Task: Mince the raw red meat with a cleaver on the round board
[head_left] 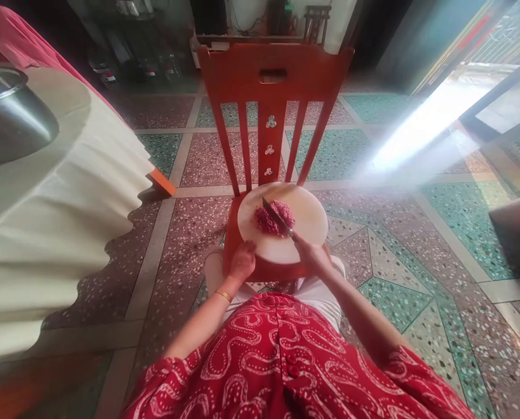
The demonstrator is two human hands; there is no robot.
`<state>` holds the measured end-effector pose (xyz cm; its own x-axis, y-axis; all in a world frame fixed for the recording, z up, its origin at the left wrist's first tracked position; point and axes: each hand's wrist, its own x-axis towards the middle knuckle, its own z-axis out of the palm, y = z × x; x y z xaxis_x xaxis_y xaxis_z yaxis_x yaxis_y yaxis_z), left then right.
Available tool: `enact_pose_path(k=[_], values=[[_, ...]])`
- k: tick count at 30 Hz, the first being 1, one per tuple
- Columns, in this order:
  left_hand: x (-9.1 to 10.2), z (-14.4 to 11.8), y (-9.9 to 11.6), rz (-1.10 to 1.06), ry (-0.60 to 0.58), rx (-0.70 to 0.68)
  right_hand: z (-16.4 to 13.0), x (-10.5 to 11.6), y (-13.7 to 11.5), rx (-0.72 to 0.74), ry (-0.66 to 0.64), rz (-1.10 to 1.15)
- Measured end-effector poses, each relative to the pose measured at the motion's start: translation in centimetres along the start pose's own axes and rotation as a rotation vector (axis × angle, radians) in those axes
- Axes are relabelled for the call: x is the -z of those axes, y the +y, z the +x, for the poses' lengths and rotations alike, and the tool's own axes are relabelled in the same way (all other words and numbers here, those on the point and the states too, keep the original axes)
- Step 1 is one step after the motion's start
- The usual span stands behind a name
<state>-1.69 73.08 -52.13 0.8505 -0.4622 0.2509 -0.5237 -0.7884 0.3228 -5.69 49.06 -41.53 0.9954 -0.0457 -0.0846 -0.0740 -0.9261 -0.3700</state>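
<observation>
A round, pale cutting board (310,224) rests on the seat of a red-brown wooden chair (272,64). Near its middle lies a heap of minced meat (266,222), pink-red and finely chopped. My right hand (310,253) is closed round the handle of a knife (275,215), whose dark blade slants up and left across the meat. At the board's near left rim, my left hand (243,262) has its fingers curled on the edge, gripping it. The undersides of those fingers are hidden.
Left of me stands a round table with a pale cloth (80,186), bearing a shiny metal pot (15,116). The chair's slatted back rises behind the board. Around it spreads a speckled tile floor (207,227). Bright light enters through a doorway (473,75) at right.
</observation>
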Motion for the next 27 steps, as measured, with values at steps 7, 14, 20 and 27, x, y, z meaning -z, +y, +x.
enact_pose_path(k=[7,14,20,27], values=[[-0.2,0.1,-0.1,0.010,-0.006,0.005,-0.6,0.2,-0.4,0.011,0.021,0.000],[0.4,0.4,0.2,0.017,-0.012,-0.020,-0.1,0.0,0.7,0.028,0.187,0.106],[0.2,0.5,0.0,0.030,0.001,-0.033,0.4,0.8,1.3,-0.074,0.068,0.109],[0.0,0.5,0.0,0.049,0.008,-0.023,0.8,-0.1,0.5,-0.054,0.036,0.114]])
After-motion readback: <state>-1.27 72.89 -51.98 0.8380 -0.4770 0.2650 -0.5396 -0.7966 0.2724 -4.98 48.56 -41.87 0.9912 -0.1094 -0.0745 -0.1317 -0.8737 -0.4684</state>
